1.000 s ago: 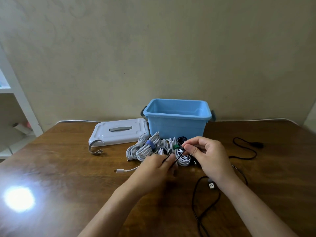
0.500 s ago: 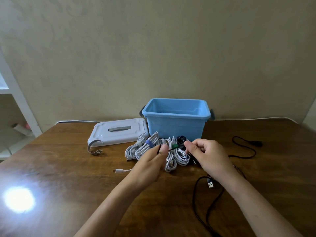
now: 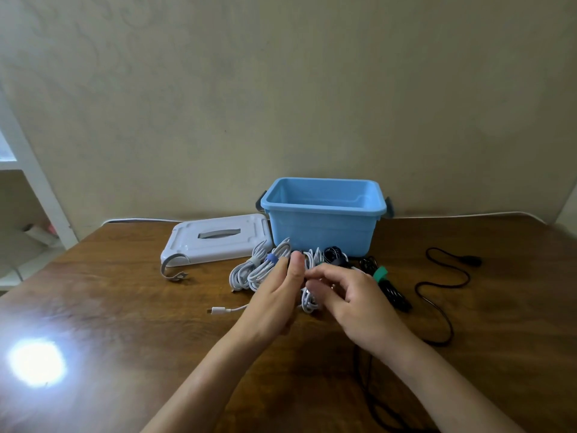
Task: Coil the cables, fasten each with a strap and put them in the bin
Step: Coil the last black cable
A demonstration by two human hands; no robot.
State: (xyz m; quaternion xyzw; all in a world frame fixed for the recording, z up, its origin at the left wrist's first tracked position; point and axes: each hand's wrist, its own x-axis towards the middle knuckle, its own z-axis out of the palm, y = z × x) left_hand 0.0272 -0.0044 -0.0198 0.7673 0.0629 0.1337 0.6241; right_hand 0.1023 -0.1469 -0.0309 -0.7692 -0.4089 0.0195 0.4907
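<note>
The blue bin (image 3: 321, 228) stands open at the back of the table. In front of it lie several white coiled cables (image 3: 249, 273), one with a blue strap (image 3: 271, 258). My left hand (image 3: 274, 298) is raised over them with the thumb upright. A small dark bit shows at the thumb tip, pinched against the forefinger. My right hand (image 3: 356, 304) is blurred, its fingers curled close to the left thumb. What it holds is not visible. A black coil with a green strap (image 3: 381, 274) lies just right of it. A black cable (image 3: 363, 373) runs under my right forearm.
The bin's white lid (image 3: 218, 242) lies left of the bin, a grey strap (image 3: 171, 271) at its corner. A loose black cable (image 3: 437, 295) snakes across the right side. A white plug end (image 3: 218, 310) points left. A bright glare spot (image 3: 36, 362) sits front left.
The green-strapped black coil moved from between my hands to the table right of my right hand. Both hands rose slightly and came closer together over the white coils.
</note>
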